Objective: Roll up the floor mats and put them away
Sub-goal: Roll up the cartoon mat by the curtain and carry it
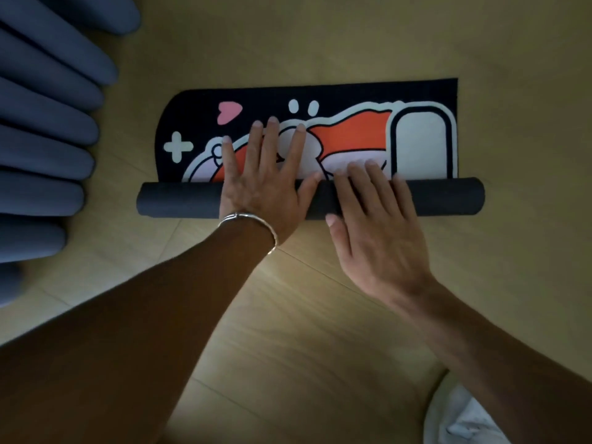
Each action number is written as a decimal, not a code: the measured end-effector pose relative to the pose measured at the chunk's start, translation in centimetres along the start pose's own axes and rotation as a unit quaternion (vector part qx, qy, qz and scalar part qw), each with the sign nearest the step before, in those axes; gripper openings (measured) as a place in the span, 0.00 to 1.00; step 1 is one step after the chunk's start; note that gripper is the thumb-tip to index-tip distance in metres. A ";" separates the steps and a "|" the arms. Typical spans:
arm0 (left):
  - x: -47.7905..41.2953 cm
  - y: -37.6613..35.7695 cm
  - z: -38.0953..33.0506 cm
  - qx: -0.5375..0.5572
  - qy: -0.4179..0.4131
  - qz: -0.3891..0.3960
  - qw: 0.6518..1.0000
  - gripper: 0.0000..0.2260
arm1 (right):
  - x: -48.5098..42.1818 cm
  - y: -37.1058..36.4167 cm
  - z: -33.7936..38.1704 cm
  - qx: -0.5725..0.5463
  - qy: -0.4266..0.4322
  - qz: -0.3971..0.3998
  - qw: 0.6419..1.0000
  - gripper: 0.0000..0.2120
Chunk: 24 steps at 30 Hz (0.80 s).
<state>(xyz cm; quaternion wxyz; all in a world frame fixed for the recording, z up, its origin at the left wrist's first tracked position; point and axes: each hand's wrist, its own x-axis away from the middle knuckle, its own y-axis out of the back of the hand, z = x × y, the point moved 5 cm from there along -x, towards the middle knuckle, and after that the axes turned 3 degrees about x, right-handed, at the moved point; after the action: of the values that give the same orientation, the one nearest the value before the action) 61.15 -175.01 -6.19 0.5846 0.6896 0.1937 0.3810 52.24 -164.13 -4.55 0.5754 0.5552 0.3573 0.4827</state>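
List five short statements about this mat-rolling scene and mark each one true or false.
1. The left hand and right hand both rest on the rolled part of the mat. True.
2. The mat is fully rolled up. False: part of it lies flat on the floor, showing its picture.
3. The bracelet is on the right wrist. False: it is on the left wrist.
4. A blue curtain is to the left of the mat. True.
5. The pink heart on the mat is uncovered. True.
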 end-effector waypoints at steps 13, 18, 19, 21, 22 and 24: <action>1.9 0.0 0.3 -0.018 -0.139 -0.049 0.989 0.25 | -3.8 -0.4 -1.0 -0.026 0.004 0.044 0.999 0.29; 2.4 0.3 -0.2 0.012 -0.126 -0.059 0.990 0.22 | -2.3 0.2 -1.0 -0.029 0.039 0.016 0.999 0.31; 2.7 0.4 -0.1 0.023 -0.135 -0.068 0.988 0.21 | -1.9 0.2 -1.0 -0.015 0.055 0.022 0.998 0.32; 3.4 0.4 0.0 0.034 -0.156 -0.073 0.985 0.18 | -1.0 0.0 -1.1 0.001 0.075 0.034 0.997 0.32; 3.7 0.3 -0.1 0.036 -0.161 -0.068 0.984 0.18 | -0.7 -0.1 -1.1 0.002 0.079 0.038 0.996 0.30; 4.3 0.1 -0.1 0.045 -0.160 -0.048 0.985 0.19 | -0.3 -0.1 -1.1 0.001 0.085 0.036 0.996 0.28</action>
<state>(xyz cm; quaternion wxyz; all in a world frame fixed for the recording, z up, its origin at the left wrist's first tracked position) 63.80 -171.93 -4.79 0.5942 0.7572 0.1472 0.2279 51.14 -164.11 -4.87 0.5249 0.5252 0.3854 0.5478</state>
